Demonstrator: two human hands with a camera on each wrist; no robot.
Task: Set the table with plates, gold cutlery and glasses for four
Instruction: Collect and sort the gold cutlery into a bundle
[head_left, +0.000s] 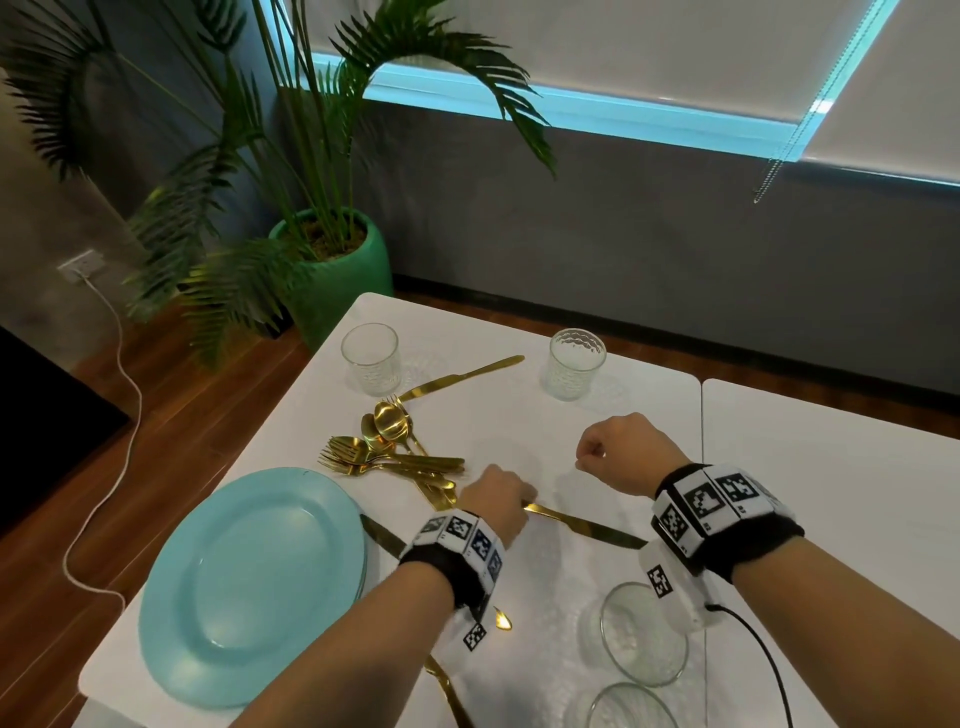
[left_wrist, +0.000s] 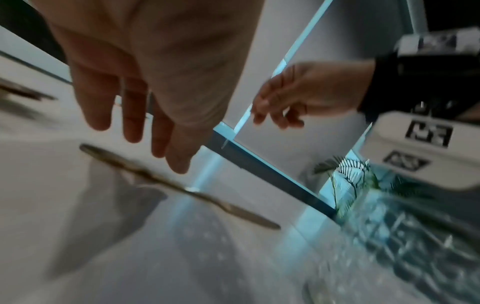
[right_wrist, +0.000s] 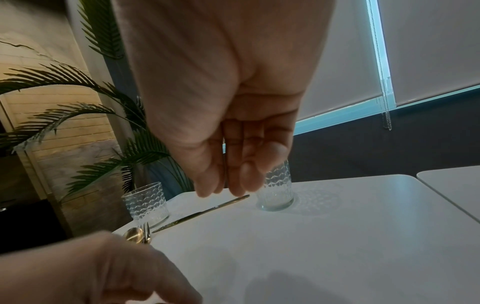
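A stack of light blue plates (head_left: 249, 587) sits at the near left of the white table (head_left: 519, 426). Beyond it lies a heap of gold forks and spoons (head_left: 400, 457). My left hand (head_left: 496, 499) hovers with straight fingers (left_wrist: 132, 127) just over the handle end of a gold knife (head_left: 587, 527) (left_wrist: 179, 187) and holds nothing. My right hand (head_left: 608, 452) (right_wrist: 228, 176) hangs above the table's middle, fingers loosely curled and empty. Two ribbed glasses (head_left: 370, 358) (head_left: 575, 364) stand at the far side, and two more (head_left: 644, 631) (head_left: 631, 706) stand near me.
Another gold knife (head_left: 467, 374) (right_wrist: 202, 214) lies between the far glasses. More gold cutlery (head_left: 447, 686) lies under my left forearm, and a knife (head_left: 382, 535) lies beside the plates. A second white table (head_left: 831, 467) adjoins on the right. A potted palm (head_left: 332, 270) stands beyond the far left corner.
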